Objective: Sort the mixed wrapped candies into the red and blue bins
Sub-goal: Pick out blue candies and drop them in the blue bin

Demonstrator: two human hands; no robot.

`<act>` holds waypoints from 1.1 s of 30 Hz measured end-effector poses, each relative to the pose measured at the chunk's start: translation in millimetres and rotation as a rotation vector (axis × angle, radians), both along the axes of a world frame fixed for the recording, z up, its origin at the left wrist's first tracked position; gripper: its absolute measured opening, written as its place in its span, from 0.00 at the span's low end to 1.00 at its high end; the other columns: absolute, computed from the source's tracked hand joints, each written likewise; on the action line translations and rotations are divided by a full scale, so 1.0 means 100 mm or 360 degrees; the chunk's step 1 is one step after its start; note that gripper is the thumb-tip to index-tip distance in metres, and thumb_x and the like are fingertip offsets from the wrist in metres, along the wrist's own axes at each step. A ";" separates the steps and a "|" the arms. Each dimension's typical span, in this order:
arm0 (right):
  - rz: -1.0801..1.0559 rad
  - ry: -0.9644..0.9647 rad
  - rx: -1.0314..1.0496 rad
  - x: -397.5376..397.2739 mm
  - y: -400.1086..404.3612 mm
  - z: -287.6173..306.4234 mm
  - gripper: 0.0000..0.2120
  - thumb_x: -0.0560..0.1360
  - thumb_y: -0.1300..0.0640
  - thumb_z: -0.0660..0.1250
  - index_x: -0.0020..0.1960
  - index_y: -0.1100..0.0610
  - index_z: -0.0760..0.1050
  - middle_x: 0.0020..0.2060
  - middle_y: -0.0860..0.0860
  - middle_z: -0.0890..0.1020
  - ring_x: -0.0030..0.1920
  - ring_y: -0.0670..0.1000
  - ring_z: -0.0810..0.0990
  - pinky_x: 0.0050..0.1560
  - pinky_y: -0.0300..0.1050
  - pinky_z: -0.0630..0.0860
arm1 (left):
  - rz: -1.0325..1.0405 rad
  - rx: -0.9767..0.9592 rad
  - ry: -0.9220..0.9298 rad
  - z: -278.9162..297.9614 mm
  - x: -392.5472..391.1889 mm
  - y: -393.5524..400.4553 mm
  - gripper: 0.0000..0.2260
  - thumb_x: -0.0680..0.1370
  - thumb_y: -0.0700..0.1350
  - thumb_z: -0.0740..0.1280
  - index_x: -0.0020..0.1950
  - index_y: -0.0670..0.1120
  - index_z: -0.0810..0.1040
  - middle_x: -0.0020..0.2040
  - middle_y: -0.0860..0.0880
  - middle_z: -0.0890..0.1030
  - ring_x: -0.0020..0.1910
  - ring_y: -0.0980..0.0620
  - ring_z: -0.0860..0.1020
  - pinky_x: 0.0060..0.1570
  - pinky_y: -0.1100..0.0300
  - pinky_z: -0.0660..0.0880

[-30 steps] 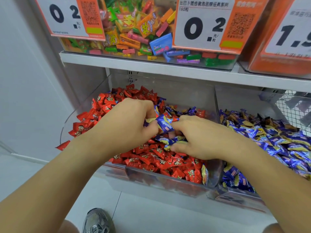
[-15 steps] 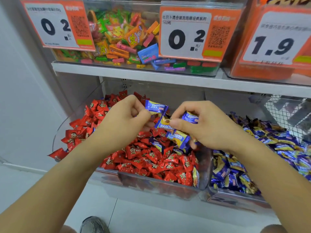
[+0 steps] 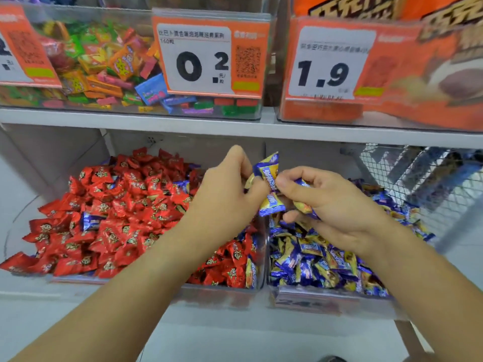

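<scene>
Two clear bins stand side by side on the lower shelf. The left bin [image 3: 222, 292] is heaped with red wrapped candies [image 3: 122, 218], with a few blue ones [image 3: 90, 222] scattered among them. Blue-and-yellow wrapped candies [image 3: 313, 259] fill the right bin [image 3: 313, 296]. Both hands hover above the wall between the bins. My left hand [image 3: 230, 194] pinches a blue candy [image 3: 266, 169] at its fingertips. My right hand [image 3: 329, 202] grips several blue candies [image 3: 271, 205], some hanging below its fingers.
The upper shelf [image 3: 235, 129] carries a clear bin of mixed colourful candies [image 3: 104, 69] with orange price tags [image 3: 209, 56] and an orange box [image 3: 379, 74] at right. A wire mesh basket [image 3: 418, 176] stands right of the blue bin. A wall is at left.
Both hands have lifted out of the red bin with blue candies and moved right, to above the divider between the bins. The camera has turned right and closer.
</scene>
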State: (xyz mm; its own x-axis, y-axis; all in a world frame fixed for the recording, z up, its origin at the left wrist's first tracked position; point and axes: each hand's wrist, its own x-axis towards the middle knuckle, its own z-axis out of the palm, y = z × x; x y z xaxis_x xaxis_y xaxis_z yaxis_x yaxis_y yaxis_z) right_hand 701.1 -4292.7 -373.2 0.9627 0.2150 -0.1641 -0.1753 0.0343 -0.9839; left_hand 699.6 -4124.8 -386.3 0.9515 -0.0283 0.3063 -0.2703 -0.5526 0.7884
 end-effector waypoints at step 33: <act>0.0208 -0.1461 -0.1421 0.09 0.35 -0.05 0.09 0.76 0.55 0.71 0.56 0.50 0.80 0.47 0.42 0.79 0.46 0.38 0.75 0.53 0.31 0.70 | -0.0384 0.1196 0.0160 -0.29 0.03 0.79 0.22 0.73 0.59 0.73 0.64 0.53 0.77 0.57 0.54 0.74 0.58 0.53 0.72 0.60 0.58 0.70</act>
